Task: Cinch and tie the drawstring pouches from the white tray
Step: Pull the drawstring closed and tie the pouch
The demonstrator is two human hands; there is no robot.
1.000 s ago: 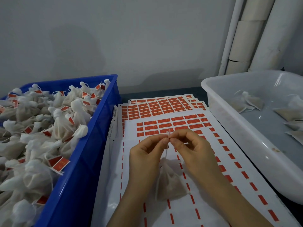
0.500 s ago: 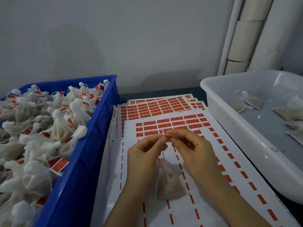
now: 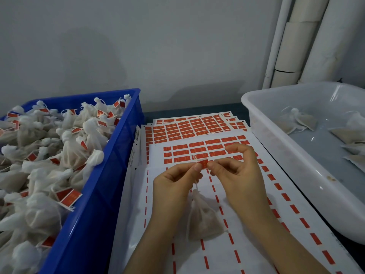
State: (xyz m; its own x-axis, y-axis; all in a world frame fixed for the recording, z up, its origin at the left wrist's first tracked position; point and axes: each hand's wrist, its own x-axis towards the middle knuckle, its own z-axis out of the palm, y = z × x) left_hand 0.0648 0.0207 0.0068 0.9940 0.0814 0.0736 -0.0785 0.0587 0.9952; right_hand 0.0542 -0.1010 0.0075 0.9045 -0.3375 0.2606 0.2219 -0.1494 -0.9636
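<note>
Left hand [image 3: 173, 186] pinches drawstring [image 3: 196, 185], right hand [image 3: 239, 180] pinches red label [image 3: 203, 163] beside it, pouch [image 3: 203, 220] below; crooked fold risks label slipping off.

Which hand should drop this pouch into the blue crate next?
Probably left: the left hand pinches the string above the pouch and sits nearer the crate; the right hand pinches the label.

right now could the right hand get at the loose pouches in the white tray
Probably yes: the pouches lie in the open-topped white tray just right of the right hand, nothing between. But that hand pinches the red label on the string, so it must let go first.
</note>
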